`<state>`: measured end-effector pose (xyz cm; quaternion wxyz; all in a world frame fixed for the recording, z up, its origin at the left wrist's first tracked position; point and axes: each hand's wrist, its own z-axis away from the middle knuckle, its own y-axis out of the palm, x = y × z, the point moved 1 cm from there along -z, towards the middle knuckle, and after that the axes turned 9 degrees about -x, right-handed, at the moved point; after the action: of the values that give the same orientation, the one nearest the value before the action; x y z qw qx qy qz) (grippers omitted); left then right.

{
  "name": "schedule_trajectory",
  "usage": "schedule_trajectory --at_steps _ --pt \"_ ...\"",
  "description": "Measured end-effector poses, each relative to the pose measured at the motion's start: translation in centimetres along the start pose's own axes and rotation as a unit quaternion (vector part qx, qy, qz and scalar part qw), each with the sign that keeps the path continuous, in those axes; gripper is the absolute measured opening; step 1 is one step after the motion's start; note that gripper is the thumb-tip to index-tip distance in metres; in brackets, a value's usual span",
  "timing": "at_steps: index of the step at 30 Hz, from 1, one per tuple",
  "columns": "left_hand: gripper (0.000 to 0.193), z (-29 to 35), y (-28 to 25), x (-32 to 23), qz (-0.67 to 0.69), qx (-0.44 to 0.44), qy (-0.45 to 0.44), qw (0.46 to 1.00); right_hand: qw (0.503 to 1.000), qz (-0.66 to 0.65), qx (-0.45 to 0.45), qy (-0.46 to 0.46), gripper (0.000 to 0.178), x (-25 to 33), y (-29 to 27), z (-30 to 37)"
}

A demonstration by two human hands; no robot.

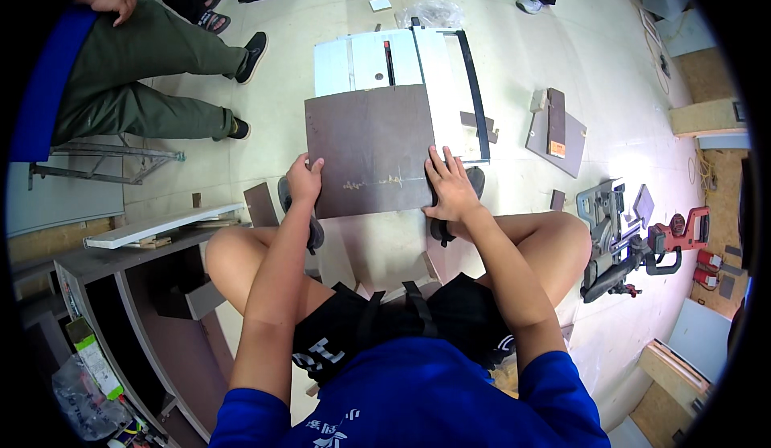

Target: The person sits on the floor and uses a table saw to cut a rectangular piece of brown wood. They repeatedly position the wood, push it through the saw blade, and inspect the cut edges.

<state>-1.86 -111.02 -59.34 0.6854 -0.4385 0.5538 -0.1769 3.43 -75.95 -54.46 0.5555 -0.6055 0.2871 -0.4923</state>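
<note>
Head view: brown panel point(369, 139) lies on table saw point(331, 69); blade slot point(390, 67) sits just past panel's far edge. Left hand point(303, 180) half-curled at panel's left edge, thumb touching; underside grip: cannot tell. Right hand point(454, 189) spread open across panel's right edge. Uneven push could skew panel, jamming it at slot; slipping hand could reach slot.

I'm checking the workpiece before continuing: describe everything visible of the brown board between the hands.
The brown board is a roughly rectangular panel, apparently wood-based, with pale yellowish scuffs and a thin line toward its near edge. It lies flat, its far part over the white-topped table saw. The left hand is at its left edge; the right hand, spread open, is at its right edge. Its underside is hidden.
</note>
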Motion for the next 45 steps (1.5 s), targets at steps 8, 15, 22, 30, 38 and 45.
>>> schedule_trajectory --at_steps 8,15,22,30,38,45 --pt "0.044 -0.6 -0.1 0.3 0.000 -0.004 -0.062 0.998 0.991 -0.078 -0.098 -0.054 0.076 3.4 -1.4 0.7" --pt "0.049 -1.4 0.5 1.3 -0.015 0.012 -0.053 0.998 0.572 -0.712 0.203 0.353 0.052 17.0 9.9 3.3" --pt "0.049 -1.6 0.4 1.0 -0.021 0.017 -0.056 0.998 0.324 -0.828 0.027 0.456 0.057 21.9 13.8 -4.1" --pt "0.050 -2.1 0.3 0.2 -0.019 0.019 -0.067 0.997 0.398 -0.815 -0.057 0.416 0.047 21.5 15.0 -4.8" --pt "0.051 -2.8 0.6 0.2 -0.008 0.033 -0.078 0.996 0.406 -0.814 -0.049 0.412 0.050 21.2 14.8 -5.4" --pt "0.049 -2.9 0.7 0.2 -0.010 0.016 -0.066 0.998 0.420 -0.811 -0.056 0.404 0.052 21.2 14.9 -5.5"
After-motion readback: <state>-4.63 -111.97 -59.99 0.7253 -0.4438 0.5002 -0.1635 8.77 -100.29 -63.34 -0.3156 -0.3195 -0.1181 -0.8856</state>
